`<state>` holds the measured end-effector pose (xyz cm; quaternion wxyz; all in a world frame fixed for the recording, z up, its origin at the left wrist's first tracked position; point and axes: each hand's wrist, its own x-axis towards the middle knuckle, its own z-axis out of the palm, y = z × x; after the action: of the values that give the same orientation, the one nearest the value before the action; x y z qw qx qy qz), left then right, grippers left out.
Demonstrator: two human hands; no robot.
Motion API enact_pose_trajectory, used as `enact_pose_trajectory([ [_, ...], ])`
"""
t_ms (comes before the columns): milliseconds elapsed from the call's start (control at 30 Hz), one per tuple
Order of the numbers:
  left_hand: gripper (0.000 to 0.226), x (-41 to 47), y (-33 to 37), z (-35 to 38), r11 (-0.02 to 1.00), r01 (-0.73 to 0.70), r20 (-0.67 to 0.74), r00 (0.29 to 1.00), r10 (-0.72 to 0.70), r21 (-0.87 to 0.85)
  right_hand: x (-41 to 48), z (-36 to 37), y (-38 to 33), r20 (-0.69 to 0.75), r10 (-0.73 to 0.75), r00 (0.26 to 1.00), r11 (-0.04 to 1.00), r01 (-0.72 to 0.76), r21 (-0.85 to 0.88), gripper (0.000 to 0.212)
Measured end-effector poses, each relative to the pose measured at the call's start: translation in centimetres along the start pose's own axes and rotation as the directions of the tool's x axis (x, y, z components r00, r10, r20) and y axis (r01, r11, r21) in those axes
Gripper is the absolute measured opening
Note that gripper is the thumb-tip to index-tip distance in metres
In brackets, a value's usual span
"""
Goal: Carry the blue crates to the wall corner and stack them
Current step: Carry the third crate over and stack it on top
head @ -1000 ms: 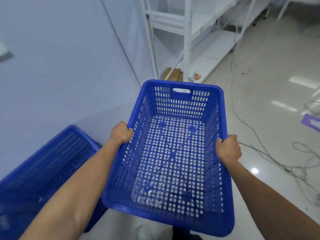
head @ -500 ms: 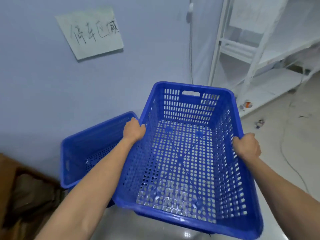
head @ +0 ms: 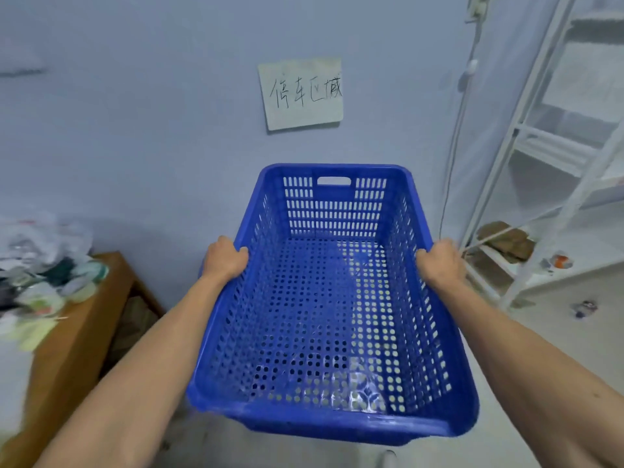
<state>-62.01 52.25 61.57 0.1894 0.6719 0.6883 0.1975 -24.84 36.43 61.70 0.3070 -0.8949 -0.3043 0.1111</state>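
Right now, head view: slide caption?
Empty blue crate gripped at opposite rims by left hand and right hand, facing a wall sign.

A wooden table (head: 98, 298) at the left bore a blurred heap of cloth and bags (head: 37, 265). The white rack's bottom shelf (head: 540, 280) held brown cardboard pieces (head: 506, 239) and a small orange-and-white item (head: 559, 261).

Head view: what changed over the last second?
The view swung left with the carried blue crate: the paper sign now sits centred above it, the white shelf has slid to the right edge, and a cluttered wooden table has appeared at left. The second crate seen earlier at left is out of sight. Unchanged: left hand and right hand grip the crate's side rims.
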Motion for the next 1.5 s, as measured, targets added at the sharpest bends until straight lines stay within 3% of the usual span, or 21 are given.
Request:
enact_pose_trajectory([
  [233, 0.033, 0.9, -6.1, -3.2, 0.993, 0.117, -0.075, 0.991, -0.114, 0.034, 1.5, 7.1, -5.9, 0.133, -0.140, 0.981, 0.990, 0.143, -0.012, 0.030],
  [467, 0.034, 2.8, -9.3, -3.0, 0.938, 0.344, -0.122, 0.930, -0.346, -0.035, 7.8, 14.8, -12.5, 0.258, -0.325, 0.910, 0.937, 0.347, -0.044, 0.031],
  [733, 0.027, 3.1, -9.5, -1.0, 0.722, 0.628, -0.082, 0.735, -0.673, -0.291, 14.5, 22.5, -19.1, 0.430, -0.503, 0.750, 0.810, 0.583, -0.069, 0.024],
  [867, 0.024, 2.0, -9.6, -0.2, 0.573, 0.702, -0.011, 0.628, -0.778, -0.422, 15.8, 25.8, -22.9, 0.493, -0.544, 0.678, 0.763, 0.645, -0.044, 0.018],
  [967, 0.031, 1.5, -9.2, -0.1, 0.520, 0.719, 0.022, 0.595, -0.804, -0.461, 16.5, 28.0, -25.8, 0.532, -0.554, 0.640, 0.736, 0.675, -0.044, 0.017],
  [1167, 0.037, 0.6, -6.3, 1.0, 0.531, 0.639, -0.028, 0.624, -0.781, -0.557, 18.9, 31.3, -31.3, 0.591, -0.600, 0.539, 0.609, 0.787, -0.100, 0.028],
  [1300, 0.029, 0.4, -4.6, 3.0, 0.455, 0.595, 0.037, 0.632, -0.774, -0.663, 19.7, 33.3, -34.7, 0.624, -0.616, 0.481, 0.572, 0.818, -0.065, 0.015],
  [1500, 0.027, 1.7, -2.4, 7.1, 0.357, 0.568, 0.150, 0.659, -0.737, -0.742, 21.4, 36.0, -38.5, 0.685, -0.608, 0.401, 0.527, 0.849, -0.029, 0.035],
])
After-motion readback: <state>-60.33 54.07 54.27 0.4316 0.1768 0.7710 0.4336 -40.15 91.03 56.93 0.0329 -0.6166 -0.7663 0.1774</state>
